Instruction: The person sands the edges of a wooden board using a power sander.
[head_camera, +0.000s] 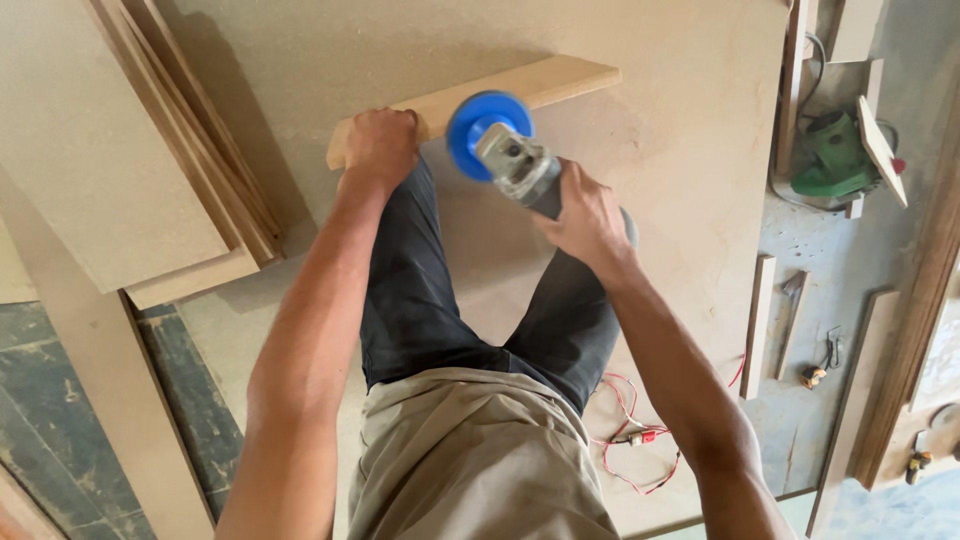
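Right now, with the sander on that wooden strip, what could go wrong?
1. The left hand pins the wooden strip close beside the blue disc; a slip might bring the disc onto the fingers.
2. The right hand alone steers the sander, so a kick could twist it.
3. The red wires beside the leg might snag.

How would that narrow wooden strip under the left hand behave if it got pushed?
The wooden strip looks stiff and flat, so it would probably slide rather than roll. It lies on a smooth board, so likely slippery; the left hand pins one end, so it might pivot.
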